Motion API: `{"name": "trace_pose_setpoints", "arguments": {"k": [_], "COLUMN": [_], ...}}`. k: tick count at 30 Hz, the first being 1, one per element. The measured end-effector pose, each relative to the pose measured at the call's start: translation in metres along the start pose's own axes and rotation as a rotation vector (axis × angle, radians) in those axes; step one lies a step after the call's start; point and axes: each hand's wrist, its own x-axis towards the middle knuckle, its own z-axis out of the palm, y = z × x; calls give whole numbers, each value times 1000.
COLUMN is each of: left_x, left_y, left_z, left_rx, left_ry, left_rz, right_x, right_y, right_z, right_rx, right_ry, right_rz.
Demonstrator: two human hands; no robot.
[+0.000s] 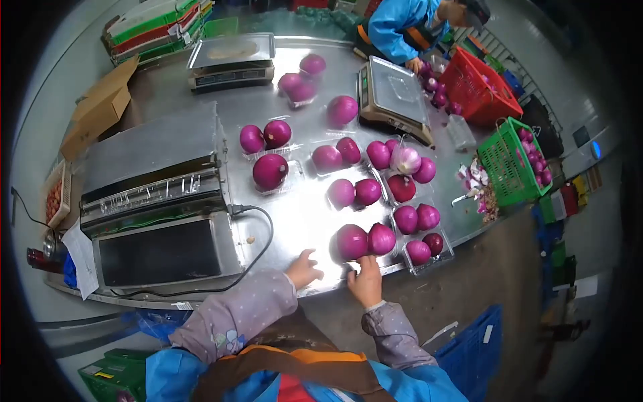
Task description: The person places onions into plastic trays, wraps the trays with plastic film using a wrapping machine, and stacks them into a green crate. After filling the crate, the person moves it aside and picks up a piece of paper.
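Note:
My left hand (305, 270) is over the front edge of the steel table, its fingers apart and nothing in them. To its right, my right hand (366, 283) reaches up to the near side of a pair of red onions (353, 242), thumb apart from the fingers. Its fingertips are at or touching the pair; the exact contact is hidden. Just right of it, a clear plastic tray (420, 268) holds several red onions (418, 252). Behind lies another group of onions with one paler, whitish onion (405, 161). More pairs (342, 193) sit farther back.
A wrapping machine (157, 201) fills the left, its black cable (271, 231) looping near my left hand. Two scales (395, 97) stand behind. Right are a red crate (475, 87), a green crate (509, 161) and onion peelings (479, 187). A co-worker in blue (398, 30) handles onions at the back.

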Motion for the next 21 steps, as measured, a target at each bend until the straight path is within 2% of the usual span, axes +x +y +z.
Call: {"name": "trace_pose_setpoints", "arguments": {"k": [3,4,6,7,8,10,12,13,14,16,19,20,21], "left_x": [12,14,21,27,25,14,10,5,9,-3,-47,-63,-64], "left_y": [18,18,10,-6,-2,18,37,41,29,28,71,85,80], "left_z": [3,4,2,-2,-7,-20,-12,-10,-8,-9,-53,-76,-102], "left_rx": [-65,-60,11,171,164,-12,-177,-166,-199,-289,-163,-124,-95], "left_ry": [3,6,2,120,142,-56,-101,-115,-86,-33,-6,14,122], "left_rz": [-158,-171,-17,39,31,-171,-384,-371,-371,-242,-211,-189,9], "right_x": [-10,-14,-15,-6,5,16,41,57,64,73,87,98,110], "right_y": [-15,-20,-4,-1,6,44,71,71,77,70,10,-22,-55], "right_z": [-2,-7,-22,-40,-57,-43,-22,-29,-26,-27,-40,-50,-55], "right_rx": [45,216,395,348,294,104,626,816,828,881,932,961,984], "right_ry": [-72,-210,-318,-277,-241,49,-433,-693,-705,-725,-771,-806,-783], "right_rz": [-56,6,-81,145,364,102,603,796,672,616,503,375,316]}}
